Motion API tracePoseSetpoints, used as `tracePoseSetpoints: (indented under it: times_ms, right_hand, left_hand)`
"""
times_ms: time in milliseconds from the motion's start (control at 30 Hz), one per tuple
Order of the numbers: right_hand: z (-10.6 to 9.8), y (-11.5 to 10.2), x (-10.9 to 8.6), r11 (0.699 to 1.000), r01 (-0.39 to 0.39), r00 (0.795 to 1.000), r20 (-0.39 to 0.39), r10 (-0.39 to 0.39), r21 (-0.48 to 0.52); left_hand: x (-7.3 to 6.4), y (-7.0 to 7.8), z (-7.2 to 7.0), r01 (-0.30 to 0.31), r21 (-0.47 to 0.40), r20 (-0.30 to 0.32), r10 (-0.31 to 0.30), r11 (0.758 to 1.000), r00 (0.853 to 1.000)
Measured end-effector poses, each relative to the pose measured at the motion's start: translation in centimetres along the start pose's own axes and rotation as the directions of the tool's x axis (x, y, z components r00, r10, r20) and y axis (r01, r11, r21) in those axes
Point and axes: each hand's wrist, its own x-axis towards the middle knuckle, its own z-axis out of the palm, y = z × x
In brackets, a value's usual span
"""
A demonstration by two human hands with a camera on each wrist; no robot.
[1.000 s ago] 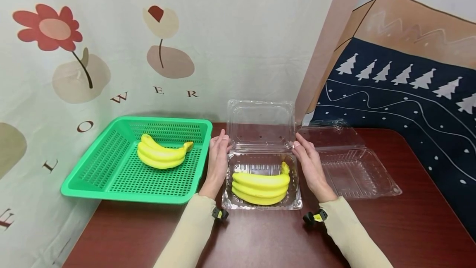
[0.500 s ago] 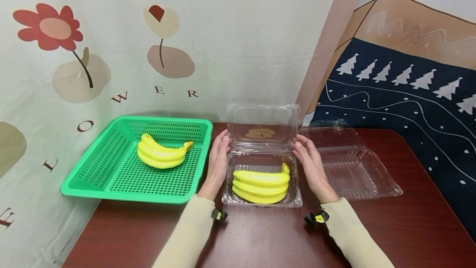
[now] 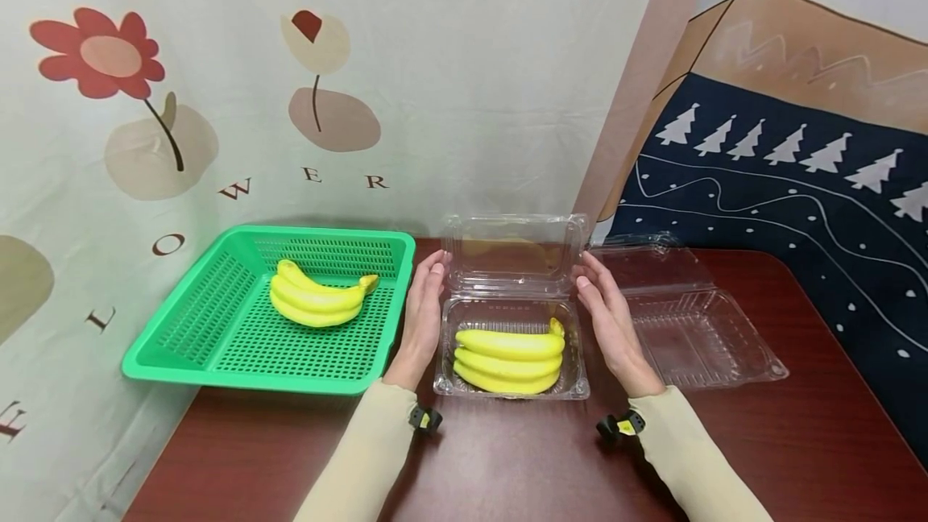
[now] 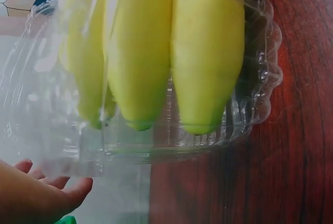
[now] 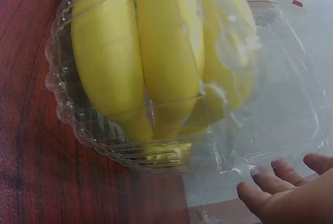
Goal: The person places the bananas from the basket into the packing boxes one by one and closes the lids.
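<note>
A bunch of yellow bananas (image 3: 509, 361) lies in the base of a clear plastic clamshell box (image 3: 511, 395), its stem at the back right. The box's hinged lid (image 3: 513, 252) stands raised behind the base and shows a faint yellow reflection. My left hand (image 3: 422, 312) is at the left side of the lid, fingers extended with the tips at its edge. On the other side my right hand (image 3: 609, 321) mirrors it, fingertips at the lid's right edge. In the right wrist view the fingers (image 5: 273, 182) are spread beside the clear plastic.
To the left stands a green plastic basket (image 3: 377, 381) holding another bunch of bananas (image 3: 319, 296). A second clear clamshell box (image 3: 696, 337) lies unfolded on the right, close behind my right hand. Printed curtains (image 3: 478, 103) hang along the back of the dark red table (image 3: 507, 466).
The lid has tilted forward, its top edge sinking lower in the head view, and a yellow reflection has appeared on it. Both hands stay beside it with only slight movement.
</note>
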Motion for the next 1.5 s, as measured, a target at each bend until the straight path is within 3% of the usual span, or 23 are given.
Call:
tracePoseSetpoints:
  times_ms: [667,1033,1300,1500]
  right_hand:
    - [-0.7,-1.5,-1.6,1.0,0.017,1.0,0.024,-0.017,0.025]
    - [-1.2,-2.4,-2.5,0.999,0.009,0.999,0.038,-0.011,0.049]
    - [-1.7,-2.4,-3.6,0.998,-0.021,0.995,0.101,0.027,-0.062]
    - [-1.9,-2.3,-4.6,0.994,-0.046,0.986,0.156,0.061,-0.101]
  left_hand:
    - [-1.4,1.5,-0.5,-0.066,0.0,0.026,0.066,0.998,0.998]
    - [-2.5,2.1,-1.2,-0.031,-0.09,0.062,0.036,0.995,0.997]
    - [-3.6,2.4,-2.0,-0.04,0.006,0.15,0.039,0.999,0.988]
    - [-4.7,2.3,-2.5,-0.026,0.043,0.179,0.018,0.999,0.984]
